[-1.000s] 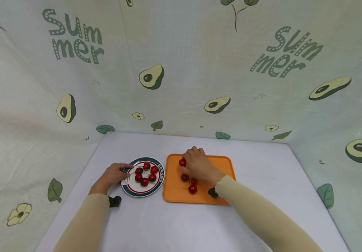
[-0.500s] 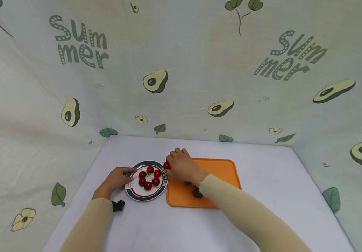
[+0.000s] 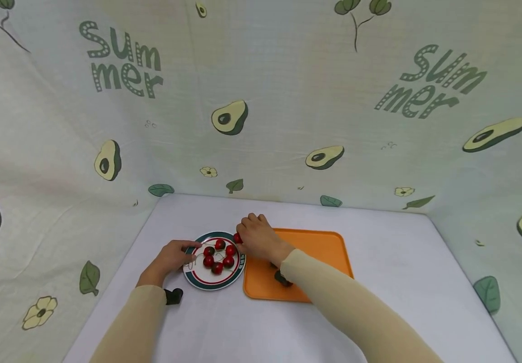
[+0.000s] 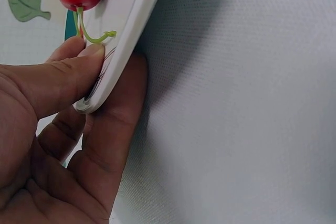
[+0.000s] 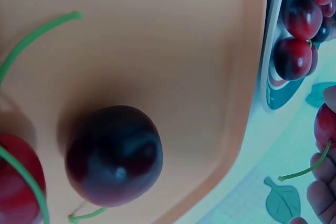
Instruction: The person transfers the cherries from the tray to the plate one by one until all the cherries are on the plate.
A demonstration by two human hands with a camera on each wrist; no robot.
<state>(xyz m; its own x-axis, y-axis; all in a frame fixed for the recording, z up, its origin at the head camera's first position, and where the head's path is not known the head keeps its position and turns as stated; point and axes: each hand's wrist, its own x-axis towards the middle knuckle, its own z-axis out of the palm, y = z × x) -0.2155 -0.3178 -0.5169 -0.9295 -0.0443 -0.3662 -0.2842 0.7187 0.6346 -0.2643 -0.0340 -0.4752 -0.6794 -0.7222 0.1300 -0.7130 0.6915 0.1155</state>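
Observation:
My left hand (image 3: 170, 258) grips the left rim of a round plate (image 3: 201, 279), white with a green border and red ring. In the left wrist view the thumb lies on top of the rim and fingers reach underneath. Several red cherries (image 3: 217, 268) with green stems form a ring on the plate. Between the fingers of my right hand (image 3: 263, 238) is another cherry (image 5: 326, 127), its stem hanging free, at the plate's upper right rim. Below that hand lies the orange tray (image 3: 310, 252); the right wrist view shows a dark cherry (image 5: 114, 156) and a red cherry (image 5: 18, 182) on it.
Plate and tray sit side by side on a white table (image 3: 242, 327). A pale cloth (image 3: 279, 101) printed with avocados and leaves hangs behind and at both sides. The right forearm (image 3: 333, 292) crosses over the tray's near part.
My right hand has carried the cherry leftward from over the tray to the plate's right rim. The left hand keeps its hold on the plate. The head view has shifted slightly.

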